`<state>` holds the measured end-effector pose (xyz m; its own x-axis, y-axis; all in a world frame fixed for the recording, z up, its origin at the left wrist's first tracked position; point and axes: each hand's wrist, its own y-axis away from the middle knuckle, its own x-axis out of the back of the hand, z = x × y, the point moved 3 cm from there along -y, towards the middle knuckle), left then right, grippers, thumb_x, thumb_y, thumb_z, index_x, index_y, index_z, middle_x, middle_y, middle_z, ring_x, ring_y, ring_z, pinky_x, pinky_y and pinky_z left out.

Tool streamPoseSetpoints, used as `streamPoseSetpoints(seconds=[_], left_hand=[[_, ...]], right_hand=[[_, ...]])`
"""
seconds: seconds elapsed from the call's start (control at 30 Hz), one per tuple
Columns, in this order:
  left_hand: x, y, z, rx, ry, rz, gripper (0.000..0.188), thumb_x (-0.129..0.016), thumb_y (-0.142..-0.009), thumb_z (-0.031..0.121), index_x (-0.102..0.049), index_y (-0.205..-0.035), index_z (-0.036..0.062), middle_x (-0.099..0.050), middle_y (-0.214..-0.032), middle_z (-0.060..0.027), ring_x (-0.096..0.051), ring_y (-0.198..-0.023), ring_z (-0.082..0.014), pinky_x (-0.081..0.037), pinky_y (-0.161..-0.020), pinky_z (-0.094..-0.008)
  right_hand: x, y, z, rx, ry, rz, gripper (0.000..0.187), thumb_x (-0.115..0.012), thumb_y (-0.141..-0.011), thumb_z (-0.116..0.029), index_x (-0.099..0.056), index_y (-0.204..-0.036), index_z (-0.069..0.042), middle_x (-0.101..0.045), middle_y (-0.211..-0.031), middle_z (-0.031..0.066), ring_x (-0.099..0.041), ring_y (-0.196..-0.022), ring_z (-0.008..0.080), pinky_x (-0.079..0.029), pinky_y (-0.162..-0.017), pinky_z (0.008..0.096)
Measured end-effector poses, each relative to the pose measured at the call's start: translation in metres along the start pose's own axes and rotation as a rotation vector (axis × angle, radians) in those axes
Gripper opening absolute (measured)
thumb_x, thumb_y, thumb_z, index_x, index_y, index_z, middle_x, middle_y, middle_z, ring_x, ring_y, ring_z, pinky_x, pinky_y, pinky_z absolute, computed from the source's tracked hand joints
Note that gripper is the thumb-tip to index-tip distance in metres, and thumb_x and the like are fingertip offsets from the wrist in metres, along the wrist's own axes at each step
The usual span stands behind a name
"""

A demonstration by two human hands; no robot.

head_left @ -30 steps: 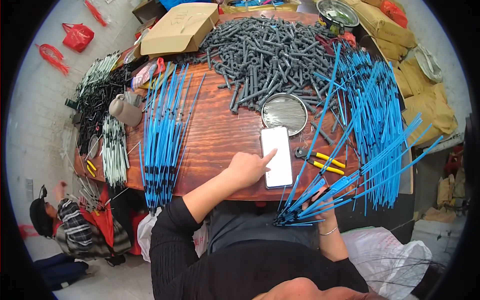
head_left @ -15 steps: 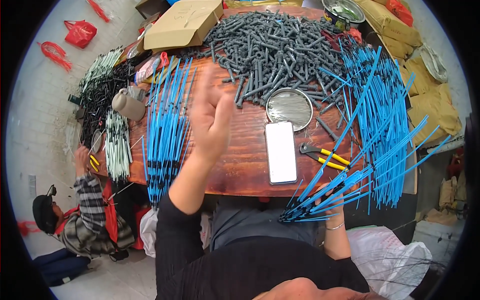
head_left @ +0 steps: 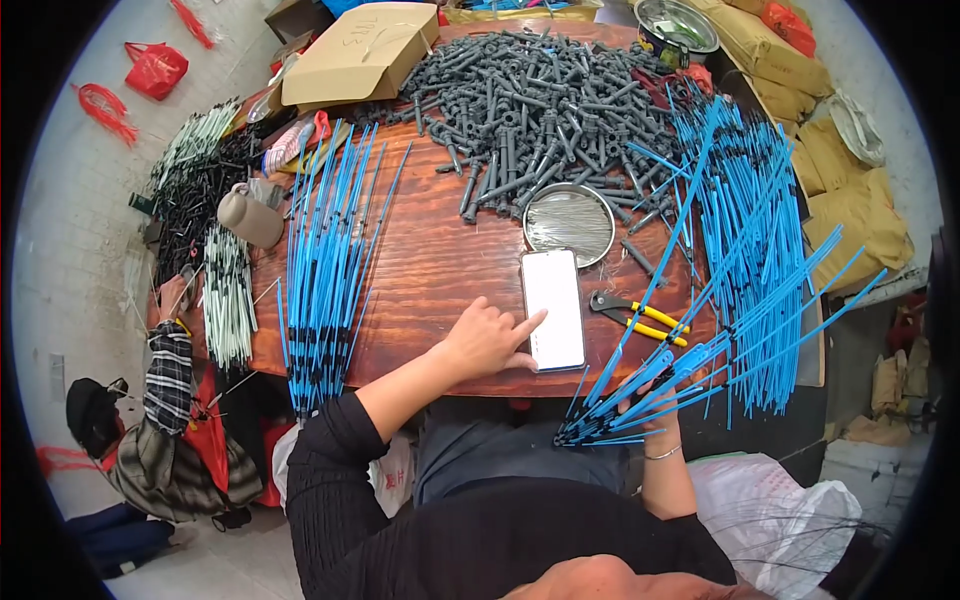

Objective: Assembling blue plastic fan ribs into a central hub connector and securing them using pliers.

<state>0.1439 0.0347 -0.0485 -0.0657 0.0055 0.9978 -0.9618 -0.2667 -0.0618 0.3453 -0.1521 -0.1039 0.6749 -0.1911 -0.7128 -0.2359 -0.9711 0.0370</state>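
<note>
My left hand (head_left: pixel 484 338) has its index finger stretched onto the screen of a white-lit phone (head_left: pixel 553 310), with the thumb apart and the other fingers bent; it holds nothing. At the table's front edge on the right, my right hand (head_left: pixel 655 408) is closed around a fanned bunch of thin blue plastic rods with black fittings (head_left: pixel 600 412). The rods partly cover its fingers. Beside the phone lie pliers with yellow handles (head_left: pixel 655 320). A round metal tin of thin pins (head_left: pixel 568 225) stands just behind the phone.
A big heap of grey plastic parts (head_left: pixel 540 110) fills the far middle. Blue rods lie in a left bundle (head_left: pixel 325 270) and a right pile (head_left: pixel 755 250). A cardboard box (head_left: pixel 360 55) and a beige bottle (head_left: pixel 250 216) stand leftward. Another person (head_left: pixel 175 430) works at the left edge.
My left hand has come down from above the table onto the phone screen. My right hand keeps its hold on the blue rods. The view has shifted slightly.
</note>
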Motion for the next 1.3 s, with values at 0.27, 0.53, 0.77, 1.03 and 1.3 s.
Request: streamPoseSetpoints(seconds=[0.27, 0.53, 0.77, 1.03, 1.3], left_hand=[[0.014, -0.007, -0.009, -0.023, -0.004, 0.068, 0.074, -0.048, -0.075, 0.062, -0.042, -0.132, 0.0161, -0.053, -0.063, -0.0036, -0.05, -0.056, -0.0184, -0.036, -0.062, -0.0343], [0.001, -0.005, -0.007, -0.089, 0.053, 0.027, 0.073, -0.048, -0.074, 0.063, -0.046, -0.129, 0.0162, -0.052, -0.062, -0.0028, -0.049, -0.056, -0.0178, -0.035, -0.062, -0.0329], [0.007, -0.007, -0.016, -0.037, 0.136, 0.075, 0.064, -0.056, -0.076, 0.054, -0.048, -0.125, 0.0145, -0.055, -0.065, -0.0036, -0.052, -0.058, -0.0201, -0.036, -0.062, -0.0345], [0.016, -0.018, -0.139, 0.713, 0.199, 0.562, 0.021, -0.07, -0.071, 0.023, -0.063, -0.083, 0.0071, -0.057, -0.067, -0.0065, -0.056, -0.062, -0.0246, -0.042, -0.062, -0.0381], [0.007, -0.068, -0.136, 0.572, 0.127, 0.649, 0.009, -0.064, -0.073, 0.017, -0.061, -0.079, 0.0098, -0.059, -0.075, -0.0059, -0.058, -0.072, -0.0262, -0.04, -0.065, -0.0389]], right_hand=[[0.002, -0.005, 0.001, 0.014, -0.076, -0.092, 0.019, -0.062, -0.081, -0.023, -0.054, -0.076, -0.006, -0.059, -0.078, 0.0205, -0.06, -0.056, 0.0269, -0.052, -0.049, 0.0344], [0.007, -0.002, 0.004, -0.019, -0.159, -0.057, 0.021, -0.063, -0.081, -0.024, -0.053, -0.076, -0.005, -0.059, -0.078, 0.0204, -0.06, -0.058, 0.0275, -0.052, -0.051, 0.0342], [0.01, 0.002, 0.005, -0.036, -0.134, -0.02, 0.023, -0.062, -0.081, -0.024, -0.052, -0.075, -0.005, -0.059, -0.08, 0.0217, -0.06, -0.056, 0.0282, -0.052, -0.049, 0.035], [-0.002, -0.011, -0.001, 0.002, -0.114, -0.074, 0.02, -0.059, -0.082, -0.022, -0.054, -0.073, -0.005, -0.06, -0.069, 0.0192, -0.062, -0.057, 0.0276, -0.052, -0.05, 0.0336], [0.017, 0.001, 0.006, 0.032, -0.11, -0.11, 0.02, -0.065, -0.079, -0.022, -0.056, -0.076, -0.004, -0.06, -0.076, 0.0224, -0.061, -0.056, 0.0288, -0.052, -0.049, 0.0354]])
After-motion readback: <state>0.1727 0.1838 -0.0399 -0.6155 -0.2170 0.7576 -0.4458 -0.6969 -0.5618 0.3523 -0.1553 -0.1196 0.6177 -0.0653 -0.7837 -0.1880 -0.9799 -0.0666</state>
